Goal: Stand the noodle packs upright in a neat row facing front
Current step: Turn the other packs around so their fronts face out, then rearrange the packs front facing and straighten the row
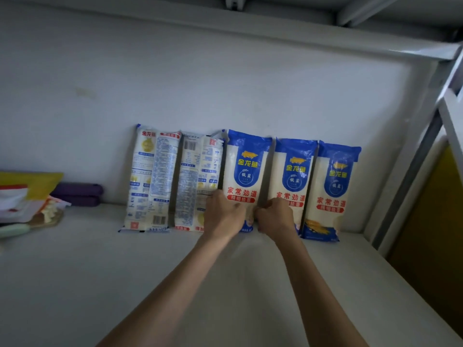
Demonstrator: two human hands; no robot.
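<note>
Shelf (125, 284): white, flat surface; carries everything listed below.
Back wall (175, 96): white panel rising behind the shelf; all five packs lean against it.
Noodle packs, general: five in one row at the rear of the shelf, upright, edges touching or nearly touching.
First pack (149, 179): far left of the row; printed back panel outward (barcode near its lower end).
Second pack (198, 176): just right of the first; back panel outward, barcode near its top, upper edge crumpled.
Third pack (246, 169): centre of the row; blue front label outward.
Fourth pack (294, 171): right of the third; front label outward.
Fifth pack (334, 186): right end of the row; front label outward, standing free of both hands.
Left items: yellow package (37, 181) and purple packages (80, 194), stacked flat, well apart from the row (other packets at the left edge are too blurred to identify).
Left hand (224, 216): fingers curled closed against the lower part of the third pack at its left edge, beside the second pack; grip not confirmable.
Right hand (274, 216): fingers curled closed at the lower seam between the third and fourth packs; which pack it holds, if any, cannot be determined.
</note>
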